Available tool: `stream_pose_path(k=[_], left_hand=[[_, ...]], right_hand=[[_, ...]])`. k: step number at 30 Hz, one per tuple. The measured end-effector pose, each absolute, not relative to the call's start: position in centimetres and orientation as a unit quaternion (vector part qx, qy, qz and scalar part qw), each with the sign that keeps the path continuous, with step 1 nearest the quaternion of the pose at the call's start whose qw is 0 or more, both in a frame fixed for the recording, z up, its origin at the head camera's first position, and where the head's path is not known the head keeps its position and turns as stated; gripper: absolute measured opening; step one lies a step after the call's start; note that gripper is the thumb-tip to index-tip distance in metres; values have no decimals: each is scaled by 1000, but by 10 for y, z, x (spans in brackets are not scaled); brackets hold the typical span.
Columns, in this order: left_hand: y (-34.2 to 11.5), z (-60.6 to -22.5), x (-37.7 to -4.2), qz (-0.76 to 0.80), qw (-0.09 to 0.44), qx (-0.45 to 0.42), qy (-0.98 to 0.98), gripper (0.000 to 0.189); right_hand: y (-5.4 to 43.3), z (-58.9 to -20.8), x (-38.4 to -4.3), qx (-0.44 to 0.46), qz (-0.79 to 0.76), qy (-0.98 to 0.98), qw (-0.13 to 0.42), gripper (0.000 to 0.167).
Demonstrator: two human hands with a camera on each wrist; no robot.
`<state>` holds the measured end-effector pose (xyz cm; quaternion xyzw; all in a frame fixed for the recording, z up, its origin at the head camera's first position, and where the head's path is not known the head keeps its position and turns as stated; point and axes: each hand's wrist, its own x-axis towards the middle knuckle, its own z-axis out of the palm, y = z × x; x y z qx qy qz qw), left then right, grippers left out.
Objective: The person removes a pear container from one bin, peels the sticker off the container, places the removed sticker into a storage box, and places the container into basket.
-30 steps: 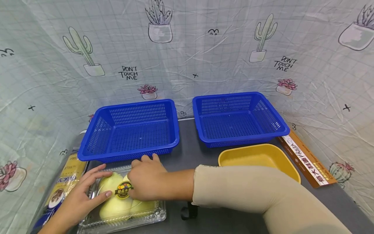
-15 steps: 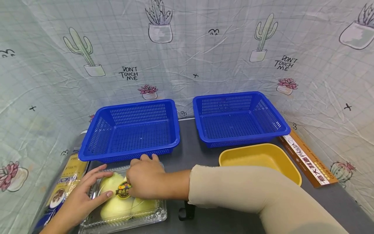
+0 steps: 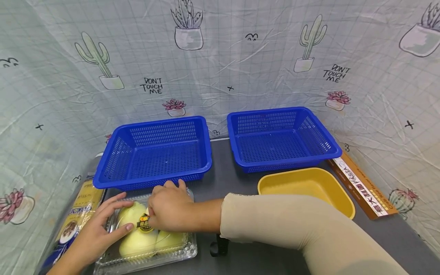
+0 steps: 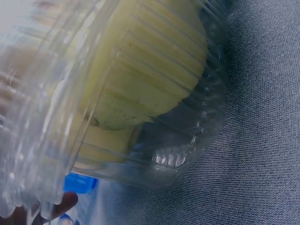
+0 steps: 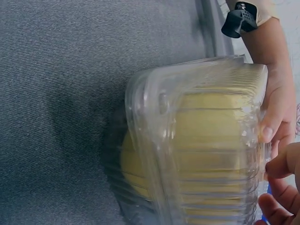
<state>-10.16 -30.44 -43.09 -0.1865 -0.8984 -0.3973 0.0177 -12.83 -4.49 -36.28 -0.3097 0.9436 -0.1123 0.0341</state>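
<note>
And here's the clear plastic box [image 3: 191, 251], sitting on the grey table [image 3: 220, 172] just in front of the left blue basket [image 3: 151, 181]! Ridged, shiny sides, glare all over, and plump pale yellow-green fruit [image 3: 137, 244] showing through, one dotted with small dark specks. On top, a dark label [image 3: 144, 225] with gold lettering, partly covered. The left hand [image 3: 97, 231] rests on the lid, fingers spread. The right hand [image 3: 170, 208] is at the label's edge, some fingers bent; whether it pinches anything, I can't tell.
</note>
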Motion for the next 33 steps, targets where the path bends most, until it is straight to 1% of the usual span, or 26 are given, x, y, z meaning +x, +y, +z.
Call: stream_pose_path(k=[3,9,16,24,33], left_hand=[[-304,-430,-102,-395,16,-187,-899,52],[-304,-430,-101,-389,7,-183,-903,52],[-306,-434,-103,-373,14,-185,-909,54],[-306,-432,-103,-383,-1,-181,-906,53],[-306,-436,-103,-383,21,-188,-904,54]], right_hand=[[-43,-364,-128,-318,-124,939,32,23],[-40,-369,-127,-357,-161,920,20,13],[-34,-369,-125,-409,-208,888,7,10],[-22,-367,-127,-413,-270,869,29,10],[10,-365,-130,-421,-365,830,19,6]])
